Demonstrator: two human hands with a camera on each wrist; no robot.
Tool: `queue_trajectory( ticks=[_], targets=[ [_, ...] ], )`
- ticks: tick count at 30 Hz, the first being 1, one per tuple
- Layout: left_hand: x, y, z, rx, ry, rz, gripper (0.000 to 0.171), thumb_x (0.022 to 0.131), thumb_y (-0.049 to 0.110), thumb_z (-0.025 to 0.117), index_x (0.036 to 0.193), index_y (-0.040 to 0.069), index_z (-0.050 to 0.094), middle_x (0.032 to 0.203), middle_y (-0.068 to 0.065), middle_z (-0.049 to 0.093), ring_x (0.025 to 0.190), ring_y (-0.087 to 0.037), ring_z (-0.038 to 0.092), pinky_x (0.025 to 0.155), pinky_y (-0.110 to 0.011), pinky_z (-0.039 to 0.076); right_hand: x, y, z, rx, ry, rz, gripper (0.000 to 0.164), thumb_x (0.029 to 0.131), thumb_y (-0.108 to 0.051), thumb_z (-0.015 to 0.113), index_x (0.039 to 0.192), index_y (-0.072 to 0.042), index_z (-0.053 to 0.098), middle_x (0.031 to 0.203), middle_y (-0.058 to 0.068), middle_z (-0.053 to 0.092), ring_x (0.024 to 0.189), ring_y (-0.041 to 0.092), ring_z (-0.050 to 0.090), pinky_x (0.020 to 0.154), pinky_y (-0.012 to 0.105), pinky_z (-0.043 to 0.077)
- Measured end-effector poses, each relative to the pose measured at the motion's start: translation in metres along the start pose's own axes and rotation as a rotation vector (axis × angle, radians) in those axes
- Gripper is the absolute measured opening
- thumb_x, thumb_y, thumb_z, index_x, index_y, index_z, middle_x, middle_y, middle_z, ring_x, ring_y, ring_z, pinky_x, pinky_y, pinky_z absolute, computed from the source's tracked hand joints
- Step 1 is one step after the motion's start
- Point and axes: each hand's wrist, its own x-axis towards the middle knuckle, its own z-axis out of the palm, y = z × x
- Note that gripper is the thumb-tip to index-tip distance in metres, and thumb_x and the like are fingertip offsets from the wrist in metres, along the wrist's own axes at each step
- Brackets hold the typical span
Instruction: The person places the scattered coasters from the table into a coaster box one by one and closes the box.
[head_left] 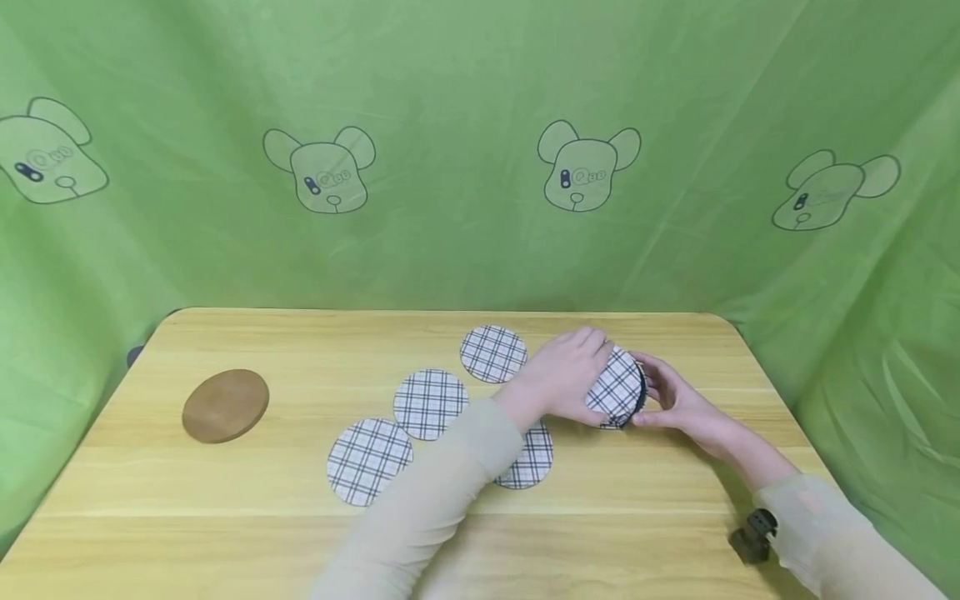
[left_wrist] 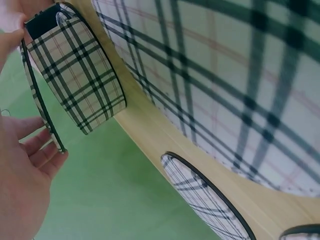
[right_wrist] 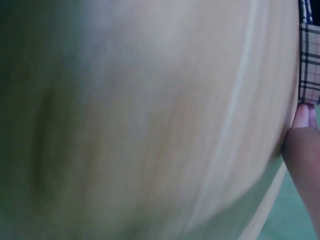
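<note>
As my right hand (head_left: 678, 408) grips a round plaid case (left_wrist: 82, 72), my left hand (head_left: 566, 371) holds a thin plaid disc (head_left: 617, 385) by its rim

In the left wrist view, the disc appears almost edge-on, close to the case at the upper end and apart from it lower down. Whether it is a lid or a loose piece, I cannot tell. Only a patch of the case's black inner part shows; the rest is hidden.

My left thumb and fingers are spread just wide enough to span the disc, with the fingertips bent at its edge. From the head view, the disc lies to the right of that palm, and my knuckles cover its left part. My right thumb and fingers curve round the case's right side; most of its wall is out of sight from above. The right wrist view helps little: blurred wood fills it, with the case and my hand cut off at its right edge.

Four more discs (head_left: 431, 404) lie flat on the wooden table (head_left: 300, 350), to the left of the case. My left sleeve (head_left: 450, 475) hides part of the nearest one. Well apart, toward the table's left side, is a brown round board (head_left: 225, 406). Behind everything hangs a green curtain (head_left: 450, 258) printed with outlined animal heads.
</note>
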Motion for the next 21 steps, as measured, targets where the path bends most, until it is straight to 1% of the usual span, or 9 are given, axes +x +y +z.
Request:
queue_trajectory(
  ticks=[7, 12, 21],
  targets=[
    [0.003, 0.000, -0.003, 0.002, -0.031, -0.024, 0.117, 0.083, 0.083, 0.065, 0.164, 0.005, 0.033, 0.165, -0.009, 0.040, 0.154, -0.022, 0.036, 0.135, -0.034, 0.028, 0.002, -0.001, 0.000, -0.006, -0.008, 0.004, 0.102, 0.088, 0.003, 0.077, 0.167, 0.001, 0.013, 0.162, 0.033, 0.025, 0.128, -0.009, 0.044, 0.104, 0.004, 0.037],
    [0.007, 0.001, -0.003, -0.007, -0.056, -0.032, 0.116, 0.085, 0.082, 0.064, 0.165, 0.005, 0.031, 0.167, -0.008, 0.038, 0.156, -0.021, 0.034, 0.136, -0.034, 0.025, 0.002, -0.001, 0.000, -0.008, -0.005, 0.004, 0.102, 0.087, 0.004, 0.077, 0.167, 0.002, 0.013, 0.162, 0.034, 0.025, 0.128, -0.010, 0.044, 0.104, 0.003, 0.036],
    [0.014, 0.009, 0.006, 0.025, -0.058, -0.031, 0.117, 0.083, 0.083, 0.064, 0.165, 0.005, 0.033, 0.167, -0.008, 0.038, 0.155, -0.020, 0.036, 0.134, -0.030, 0.028, 0.001, 0.000, 0.000, -0.016, -0.003, -0.009, 0.102, 0.087, 0.004, 0.077, 0.166, 0.003, 0.014, 0.160, 0.035, 0.027, 0.128, -0.011, 0.044, 0.104, 0.003, 0.036]
  ],
)
